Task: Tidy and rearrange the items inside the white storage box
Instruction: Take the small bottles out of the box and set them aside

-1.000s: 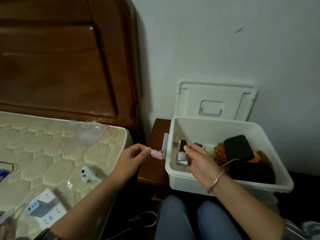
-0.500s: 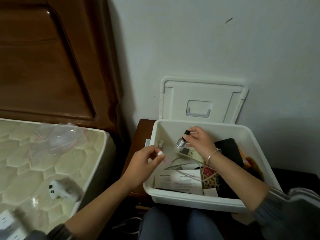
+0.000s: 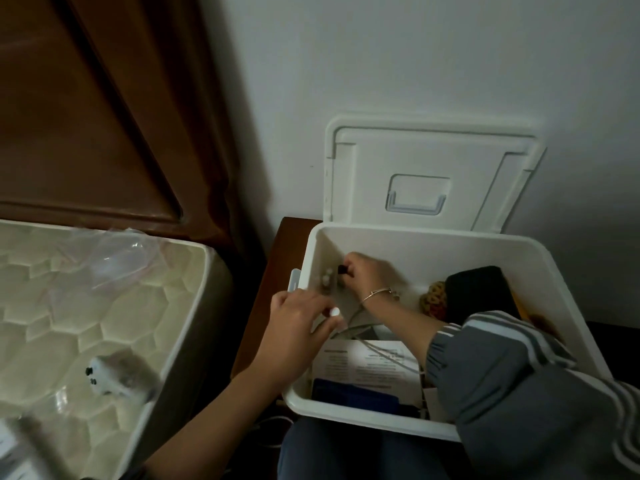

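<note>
**Bottles going into the far-left corner**

My right hand pinches a black-capped bottle against the white storage box wall. Left hand is curled; contents unclear. Papers, cable, black pouch still loose. I'd say early stage.

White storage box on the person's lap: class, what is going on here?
A person is sorting the open white storage box, whose lid leans against the wall. The right hand sets a small black-capped bottle at the far left corner, beside other small bottles. The left hand pinches something small and pale at the left rim; papers lie inside.
</note>
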Available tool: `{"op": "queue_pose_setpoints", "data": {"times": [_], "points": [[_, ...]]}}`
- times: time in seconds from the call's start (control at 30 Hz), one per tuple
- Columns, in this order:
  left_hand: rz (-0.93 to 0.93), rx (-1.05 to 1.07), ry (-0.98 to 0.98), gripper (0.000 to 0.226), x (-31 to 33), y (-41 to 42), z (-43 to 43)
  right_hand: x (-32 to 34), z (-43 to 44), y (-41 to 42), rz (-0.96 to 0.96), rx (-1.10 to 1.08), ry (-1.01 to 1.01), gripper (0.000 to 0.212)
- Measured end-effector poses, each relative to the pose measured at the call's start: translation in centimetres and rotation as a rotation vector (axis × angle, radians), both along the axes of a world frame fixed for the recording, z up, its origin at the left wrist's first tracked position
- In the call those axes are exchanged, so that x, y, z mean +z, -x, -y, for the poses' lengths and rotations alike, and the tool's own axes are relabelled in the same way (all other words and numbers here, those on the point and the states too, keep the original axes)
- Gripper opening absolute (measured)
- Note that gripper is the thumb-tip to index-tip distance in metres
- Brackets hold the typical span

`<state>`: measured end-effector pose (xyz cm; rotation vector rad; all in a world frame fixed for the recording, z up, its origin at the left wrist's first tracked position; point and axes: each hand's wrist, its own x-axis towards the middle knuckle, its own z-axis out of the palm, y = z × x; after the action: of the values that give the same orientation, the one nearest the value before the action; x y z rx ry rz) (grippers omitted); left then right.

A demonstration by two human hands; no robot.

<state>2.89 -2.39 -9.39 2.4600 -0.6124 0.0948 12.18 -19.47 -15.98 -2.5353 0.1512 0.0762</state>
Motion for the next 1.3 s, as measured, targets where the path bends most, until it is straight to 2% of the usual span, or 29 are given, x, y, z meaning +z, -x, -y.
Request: {"op": "queue_pose_setpoints", "data": {"times": [0.2,0.5,0.63,0.77,0.9,1.0,1.1,1.2,1.3], "points": [[-0.002,0.0,0.013,0.008,0.4,-0.2,0.6,-0.3,0.5,-0.7,0.007,-0.003,0.028,0.027],[0.014,0.0,0.023,0.004,0.5,0.0,0.6,0.4,0.2,0.2,0.035,-0.025,-0.04,0.023],[-0.013,-0.001,0.103,0.011,0.6,0.0,0.7,3.4,0.7,2.5,0.124,0.036,-0.194,0.017],[-0.042,0.026,0.198,0.011,0.5,-0.3,0.7,7.0,1.5,6.2,-0.055,0.289,-0.358,0.023],[-0.047,0.092,0.206,0.009,0.3,-0.4,1.0,8.7,2.0,9.1,-0.229,0.352,-0.5,0.022],[-0.015,0.081,0.17,0.014,0.3,-0.3,1.1,8.4,1.8,9.3,-0.203,0.31,-0.487,0.014],[0.073,0.145,0.106,0.033,0.2,-0.3,0.9,6.4,1.3,8.2,-0.123,0.205,-0.347,0.015],[-0.059,0.244,0.16,0.045,0.3,-0.4,0.9,3.8,1.1,6.2,-0.087,-0.059,-0.324,0.016],[-0.178,0.249,0.206,0.039,0.0,-0.5,1.0,1.7,0.8,4.4,-0.041,-0.153,-0.238,0.015]]}}
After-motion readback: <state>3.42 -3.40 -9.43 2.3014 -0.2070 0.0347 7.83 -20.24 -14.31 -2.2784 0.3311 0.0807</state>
